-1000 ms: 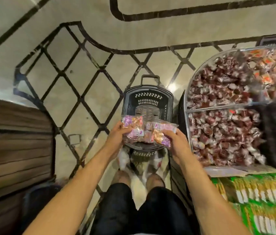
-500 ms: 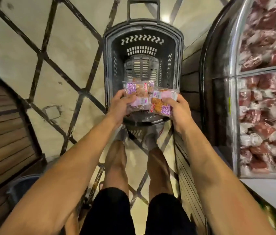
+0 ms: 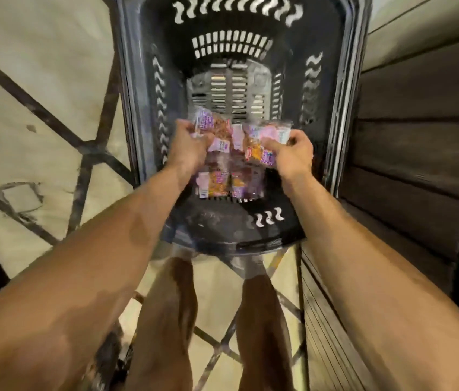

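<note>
From the head camera, looking straight down, the person leans over a black plastic shopping basket that stands on the floor. Both arms reach into it. The left hand has its fingers curled round one end of a bunch of snack packets. The right hand pinches the other end, with the thumb pressed on top of the wrappers. The bunch hangs inside the basket, below its rim and over the near half.

The printing on the purple and orange wrappers is smeared by blur, so no brand or count can be read. Lower down, a few loose packets of the same kind show between the wrists. Whether they lie on the basket's bottom or are in the air cannot be told. The fingertips of both hands are tucked behind the wrappers. The basket's far rim is cut off at the top edge. Its near wall hides the feet, so only the bare legs show beneath it.

The floor is pale polished stone crossed by a dark inlaid lattice. On the right, just beside the basket, rises dark wooden panelling in horizontal boards, and its top is out of frame.
</note>
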The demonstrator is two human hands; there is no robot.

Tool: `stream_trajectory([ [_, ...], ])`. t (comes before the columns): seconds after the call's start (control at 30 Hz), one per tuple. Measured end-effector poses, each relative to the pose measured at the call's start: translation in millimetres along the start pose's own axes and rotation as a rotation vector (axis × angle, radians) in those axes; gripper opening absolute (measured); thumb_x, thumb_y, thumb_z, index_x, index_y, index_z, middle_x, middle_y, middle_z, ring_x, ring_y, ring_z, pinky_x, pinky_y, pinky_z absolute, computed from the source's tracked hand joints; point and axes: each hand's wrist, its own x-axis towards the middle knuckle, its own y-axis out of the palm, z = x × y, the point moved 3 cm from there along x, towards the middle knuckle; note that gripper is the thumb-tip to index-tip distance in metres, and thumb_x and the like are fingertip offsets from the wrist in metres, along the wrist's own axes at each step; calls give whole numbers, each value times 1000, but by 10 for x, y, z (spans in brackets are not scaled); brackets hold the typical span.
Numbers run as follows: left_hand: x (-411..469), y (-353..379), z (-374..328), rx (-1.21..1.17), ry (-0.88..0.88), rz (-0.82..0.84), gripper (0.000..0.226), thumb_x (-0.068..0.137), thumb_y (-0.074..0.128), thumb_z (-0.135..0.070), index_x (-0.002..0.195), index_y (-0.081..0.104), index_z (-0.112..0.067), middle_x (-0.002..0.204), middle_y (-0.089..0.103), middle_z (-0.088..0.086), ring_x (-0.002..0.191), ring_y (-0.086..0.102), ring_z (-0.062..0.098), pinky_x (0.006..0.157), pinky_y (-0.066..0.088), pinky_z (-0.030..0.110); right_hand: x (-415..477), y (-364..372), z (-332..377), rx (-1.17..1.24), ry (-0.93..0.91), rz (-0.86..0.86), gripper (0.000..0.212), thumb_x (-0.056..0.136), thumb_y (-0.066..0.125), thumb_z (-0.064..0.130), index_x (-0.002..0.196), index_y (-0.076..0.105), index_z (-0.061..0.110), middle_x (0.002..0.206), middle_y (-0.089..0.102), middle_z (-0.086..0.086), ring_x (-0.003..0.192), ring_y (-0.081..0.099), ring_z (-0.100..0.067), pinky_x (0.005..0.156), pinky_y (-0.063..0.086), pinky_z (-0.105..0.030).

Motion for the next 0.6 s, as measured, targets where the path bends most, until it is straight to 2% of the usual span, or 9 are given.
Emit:
stream_trajectory([
  [0.07,276,96,65,25,-6,-5,32,98,71,-16,117,45,-18,103,61,-5,91,62,10,74,52,23,285,163,-70,-1,8,-5,36,73,92,12,98,67,16,100,77,-7,93,75,-24,90,61,-49],
  [0.13,498,222,110,9,-23,-16,28,96,71,-12,113,49,-16,104,62,-1,88,62,10,64,53,18,525,294,-160,2,19,17,33,77,89,4,98,65,11,91,74,-8,78,76,-13,74,65,-38],
  [0.2,666,343,124,10,-43,-51,22,95,70,-7,108,53,-12,98,63,2,76,60,6,49,46,12,702,405,-223,-51,-7,46,33,81,85,-2,104,63,6,84,68,-3,61,67,-3,59,59,-28],
  [0.27,785,445,169,40,-53,-76,17,95,67,-1,98,53,-11,85,58,-1,64,52,1,42,41,10,849,502,-305,-123,-36,80,36,80,88,3,108,65,4,92,72,-4,78,71,-12,73,62,-36],
  [0.33,866,532,294,80,-72,-63,19,98,62,3,94,51,-11,83,54,-3,64,50,2,44,43,13,977,602,-424,-165,-3,147,34,81,89,9,104,64,12,100,75,-4,93,74,-21,86,63,-44],
  [0.4,895,559,405,169,-77,-47,17,100,62,-1,112,53,-7,98,58,1,77,59,9,52,47,16,1038,659,-511,-208,32,167,30,84,88,16,97,62,22,100,76,-1,94,75,-21,89,62,-46],
  [0.47,917,547,470,276,-66,-79,34,99,67,-13,130,53,-10,119,60,4,101,62,17,73,50,16,1055,675,-587,-253,20,152,26,87,86,25,101,65,23,100,76,5,95,74,-20,92,60,-46],
  [0.53,921,513,462,427,-16,-121,41,99,70,-24,136,58,-12,131,59,8,118,60,22,97,46,24,1013,679,-614,-343,-8,127,34,91,81,32,120,67,19,104,74,6,101,71,-19,95,57,-42],
  [0.6,912,491,456,484,-14,-117,46,99,71,-29,140,61,-11,135,64,10,122,62,26,102,46,30,984,685,-609,-435,-37,104,49,95,76,40,136,62,18,111,73,4,108,68,-21,97,54,-38],
])
